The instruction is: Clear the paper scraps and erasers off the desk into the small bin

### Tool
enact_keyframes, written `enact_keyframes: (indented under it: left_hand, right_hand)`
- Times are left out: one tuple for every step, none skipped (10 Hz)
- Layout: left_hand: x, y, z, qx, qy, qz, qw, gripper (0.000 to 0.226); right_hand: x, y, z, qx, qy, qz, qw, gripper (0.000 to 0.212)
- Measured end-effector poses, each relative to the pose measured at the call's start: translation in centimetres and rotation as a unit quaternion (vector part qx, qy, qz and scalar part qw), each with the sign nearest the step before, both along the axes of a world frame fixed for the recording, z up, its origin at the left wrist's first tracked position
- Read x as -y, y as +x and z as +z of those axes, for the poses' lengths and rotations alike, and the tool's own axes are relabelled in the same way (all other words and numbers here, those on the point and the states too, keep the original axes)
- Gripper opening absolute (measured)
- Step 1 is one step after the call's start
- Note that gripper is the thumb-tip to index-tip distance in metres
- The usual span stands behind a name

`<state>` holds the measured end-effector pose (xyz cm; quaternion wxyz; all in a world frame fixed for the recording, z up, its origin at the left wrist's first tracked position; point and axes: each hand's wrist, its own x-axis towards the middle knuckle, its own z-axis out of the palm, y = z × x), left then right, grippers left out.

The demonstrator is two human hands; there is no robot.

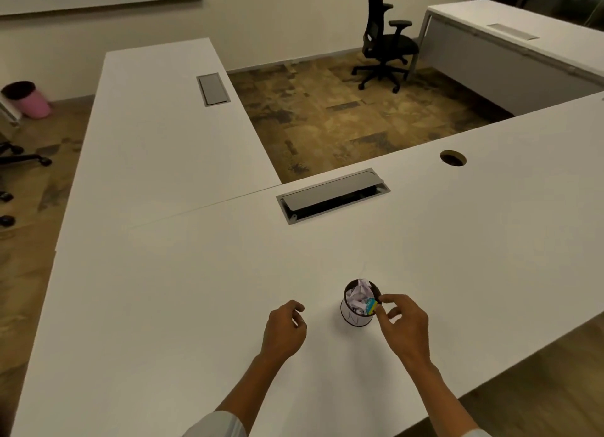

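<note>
Right-hand grip pinching the blue-yellow eraser at the small bin's near rim, above crumpled paper scraps; best released well inside, left hand loosely curled beside.

The white desk is bare and wide left of the small bin; a hand could slide there. Behind sits an open cable slot (a dip); the right hand crowds the bin's right side.
</note>
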<state>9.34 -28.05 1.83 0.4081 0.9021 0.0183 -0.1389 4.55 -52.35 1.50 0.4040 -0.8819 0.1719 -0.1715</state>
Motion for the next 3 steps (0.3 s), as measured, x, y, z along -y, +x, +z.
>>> enact_keyframes:
  left_hand:
    - [-1.0, -0.6, -0.2, -0.007, -0.006, -0.003, 1.000, 0.021]
    - [-2.6, -1.4, -0.5, -0.017, -0.011, 0.000, 1.000, 0.018]
    - [-3.9, -1.7, -0.7, -0.021, -0.013, 0.005, 1.000, 0.018]
  right_hand:
    - [-0.3, -1.3, -0.4, -0.007, 0.025, -0.022, 0.999, 0.029]
    - [-1.3, -2.4, -1.0, -0.023, -0.003, -0.008, 1.000, 0.023]
    - [-3.2, -2.9, -1.4, -0.029, -0.075, 0.076, 0.994, 0.013]
